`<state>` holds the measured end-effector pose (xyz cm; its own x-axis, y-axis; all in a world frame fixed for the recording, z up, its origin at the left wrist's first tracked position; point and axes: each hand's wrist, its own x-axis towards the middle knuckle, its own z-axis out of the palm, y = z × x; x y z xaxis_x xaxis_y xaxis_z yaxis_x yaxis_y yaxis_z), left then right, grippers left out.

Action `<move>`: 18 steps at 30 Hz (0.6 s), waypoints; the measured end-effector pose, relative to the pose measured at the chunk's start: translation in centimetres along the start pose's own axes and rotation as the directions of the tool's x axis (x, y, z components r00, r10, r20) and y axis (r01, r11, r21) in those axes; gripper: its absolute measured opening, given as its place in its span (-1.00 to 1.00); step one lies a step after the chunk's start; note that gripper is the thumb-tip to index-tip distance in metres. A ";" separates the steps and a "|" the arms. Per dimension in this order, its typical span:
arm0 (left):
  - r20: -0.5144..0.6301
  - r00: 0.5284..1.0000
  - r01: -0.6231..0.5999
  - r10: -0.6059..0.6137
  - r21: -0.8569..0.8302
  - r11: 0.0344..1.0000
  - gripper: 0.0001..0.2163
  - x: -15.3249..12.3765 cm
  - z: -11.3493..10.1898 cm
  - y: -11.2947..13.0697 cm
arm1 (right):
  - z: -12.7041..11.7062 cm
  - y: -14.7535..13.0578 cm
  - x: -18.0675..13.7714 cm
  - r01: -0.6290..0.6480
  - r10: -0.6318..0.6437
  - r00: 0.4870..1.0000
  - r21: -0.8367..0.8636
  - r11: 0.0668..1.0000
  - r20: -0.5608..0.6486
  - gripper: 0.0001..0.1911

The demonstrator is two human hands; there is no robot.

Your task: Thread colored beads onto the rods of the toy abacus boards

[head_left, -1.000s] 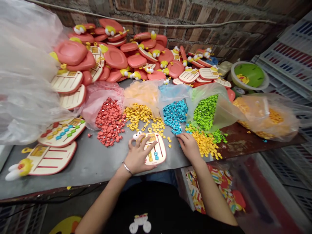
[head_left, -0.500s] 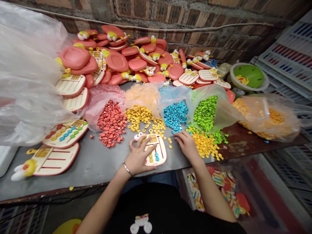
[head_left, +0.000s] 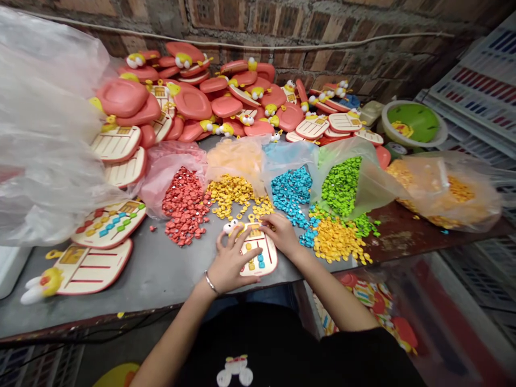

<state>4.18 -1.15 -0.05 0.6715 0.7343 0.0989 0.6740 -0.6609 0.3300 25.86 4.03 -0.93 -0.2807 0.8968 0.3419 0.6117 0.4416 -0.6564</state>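
Cloth is filling our nearest edge, a black shirt (head_left: 294, 344) with a white print (head_left: 235, 372) across it, and just beyond it we're seeing the grey table (head_left: 157, 274) starting. Here's our left hand (head_left: 228, 263), wearing a bracelet (head_left: 210, 282), and it is holding the cream board (head_left: 268, 258) just as it was half a second ago: thumb lying along the near edge, fingers spreading over the left end by the white eyes. That board is lying flat right in front of us, carrying yellow pieces (head_left: 251, 264) and blue pieces (head_left: 261, 263). Off to our left, a bare-slotted board (head_left: 94, 269) is lying just in front of a filled board (head_left: 108, 226).

And now the change! Our right hand (head_left: 278, 232) is no longer sitting beside the blue heap (head_left: 292, 188); it is reaching over the cream board's far right corner, fingertips bunching near our left fingers. Whether they are pinching anything, we're not able to tell. Loose blue pieces (head_left: 308, 237) are now showing beside the front yellow heap (head_left: 338, 242), right where that hand was covering them.

Farther out, the red heap (head_left: 185, 207) and green heap (head_left: 342, 185) are spilling from plastic bags, and beyond them coral boards (head_left: 228, 106) are sprawling before the brick wall (head_left: 302, 21).
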 end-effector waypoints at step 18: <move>-0.001 0.998 0.058 -0.058 -0.011 0.998 -0.16 0.3 0.2 0.0 | -1.0 -1.8 -2.5 -0.156 0.121 0.983 0.274 0.949 0.140 -0.83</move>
<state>4.46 -1.00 -0.20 0.6312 0.7715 0.0803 0.7082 -0.6154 0.3459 26.20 0.99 0.08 -0.3052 0.9383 0.1626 0.4214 0.2862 -0.8605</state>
